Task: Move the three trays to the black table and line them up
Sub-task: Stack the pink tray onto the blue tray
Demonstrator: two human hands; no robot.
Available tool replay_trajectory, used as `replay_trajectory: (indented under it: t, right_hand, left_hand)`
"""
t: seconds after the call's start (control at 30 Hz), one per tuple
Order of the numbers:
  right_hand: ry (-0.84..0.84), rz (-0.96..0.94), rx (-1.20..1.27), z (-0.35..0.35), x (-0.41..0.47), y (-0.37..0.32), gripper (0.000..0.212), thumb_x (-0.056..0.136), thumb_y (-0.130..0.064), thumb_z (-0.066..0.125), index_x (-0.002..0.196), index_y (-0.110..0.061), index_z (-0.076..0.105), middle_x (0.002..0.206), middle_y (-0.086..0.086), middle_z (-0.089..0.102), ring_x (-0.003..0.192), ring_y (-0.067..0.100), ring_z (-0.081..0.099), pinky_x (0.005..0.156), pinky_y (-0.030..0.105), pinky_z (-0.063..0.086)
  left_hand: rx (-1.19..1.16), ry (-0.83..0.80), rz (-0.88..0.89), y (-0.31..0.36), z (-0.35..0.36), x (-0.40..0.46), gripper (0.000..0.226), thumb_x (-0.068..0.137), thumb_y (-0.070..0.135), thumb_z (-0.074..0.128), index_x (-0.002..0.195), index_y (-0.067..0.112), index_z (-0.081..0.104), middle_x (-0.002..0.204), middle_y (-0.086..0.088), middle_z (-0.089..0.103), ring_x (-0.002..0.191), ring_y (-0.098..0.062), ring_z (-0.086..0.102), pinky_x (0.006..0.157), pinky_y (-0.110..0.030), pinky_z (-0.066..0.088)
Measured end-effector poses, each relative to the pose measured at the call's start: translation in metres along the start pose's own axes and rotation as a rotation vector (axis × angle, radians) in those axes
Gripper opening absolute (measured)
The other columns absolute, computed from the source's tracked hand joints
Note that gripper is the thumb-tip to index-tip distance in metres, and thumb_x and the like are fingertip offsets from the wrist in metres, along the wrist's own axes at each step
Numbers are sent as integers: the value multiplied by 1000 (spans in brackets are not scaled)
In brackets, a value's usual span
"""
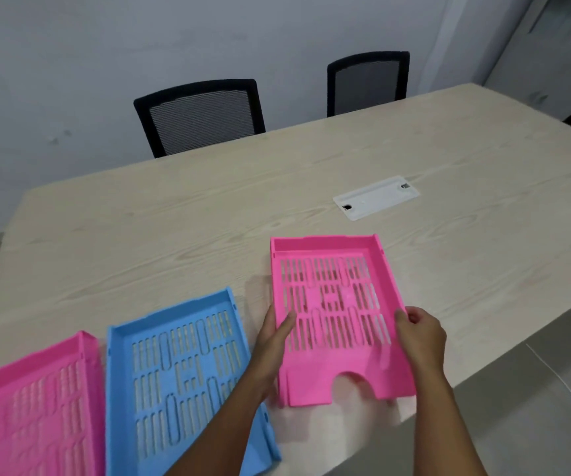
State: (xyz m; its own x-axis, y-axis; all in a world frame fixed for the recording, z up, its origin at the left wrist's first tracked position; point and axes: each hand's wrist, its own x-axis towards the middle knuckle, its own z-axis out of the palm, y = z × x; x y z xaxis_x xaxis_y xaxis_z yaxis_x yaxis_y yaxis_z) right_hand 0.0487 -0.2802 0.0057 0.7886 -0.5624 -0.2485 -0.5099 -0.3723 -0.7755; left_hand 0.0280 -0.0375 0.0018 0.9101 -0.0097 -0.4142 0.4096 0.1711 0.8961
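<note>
Three slotted plastic trays are over a light wooden table (174, 228). A pink tray (29, 407) lies at the far left, partly cut off by the frame. Beside it lies a blue tray (181, 372). To the right is a second pink tray (332, 304), with its near end tilted up a little off the table. My left hand (273, 341) grips its left edge, thumb on top. My right hand (421, 334) grips its right edge. No black table is in view.
Two black mesh-backed chairs (201, 115) (368, 82) stand at the table's far side against a pale wall. A white cable cover plate (376, 197) is set in the tabletop beyond the held tray. The table's near-right edge borders grey floor (534, 389).
</note>
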Motion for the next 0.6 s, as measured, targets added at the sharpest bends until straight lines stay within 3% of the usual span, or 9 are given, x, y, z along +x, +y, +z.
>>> replay_trajectory:
  t: [0.1, 0.2, 0.37, 0.43, 0.6]
  right_hand:
    - [-13, -41, 41, 11, -6, -20, 21, 93, -23, 58, 98, -7, 71, 91, 7, 69, 87, 27, 63, 75, 33, 46]
    - [-98, -85, 67, 32, -26, -39, 20, 93, -26, 61, 98, -7, 62, 87, 5, 64, 72, 20, 57, 62, 31, 43]
    - [-287, -185, 26, 83, -73, -55, 21, 92, -26, 62, 84, -9, 52, 74, 5, 53, 58, 20, 45, 52, 32, 36]
    - [-367, -218, 10, 105, -96, -56, 23, 92, -24, 63, 77, -12, 48, 71, 7, 53, 58, 20, 44, 53, 32, 35]
    - [-518, -290, -62, 145, -149, -50, 25, 91, -19, 62, 75, -11, 45, 68, 8, 52, 58, 21, 43, 54, 34, 36]
  left_hand:
    - [-21, 85, 32, 4, -22, -1, 75, 92, 52, 55, 156, 32, 21, 156, 16, 26, 147, -13, 24, 120, -51, 21]
    - [-59, 143, 90, 7, -61, -11, 86, 76, 70, 64, 151, 39, 34, 158, 10, 36, 142, -16, 38, 118, -52, 30]
    - [-104, 322, 193, 4, -137, -52, 99, 65, 74, 69, 148, 27, 43, 154, 3, 46, 140, -18, 43, 119, -51, 30]
    - [-103, 419, 219, 3, -163, -78, 103, 63, 69, 72, 148, 19, 43, 155, -2, 43, 142, -19, 41, 120, -50, 27]
    - [-100, 530, 183, -15, -207, -137, 67, 93, 36, 61, 152, 21, 33, 159, -5, 33, 144, -28, 35, 119, -52, 25]
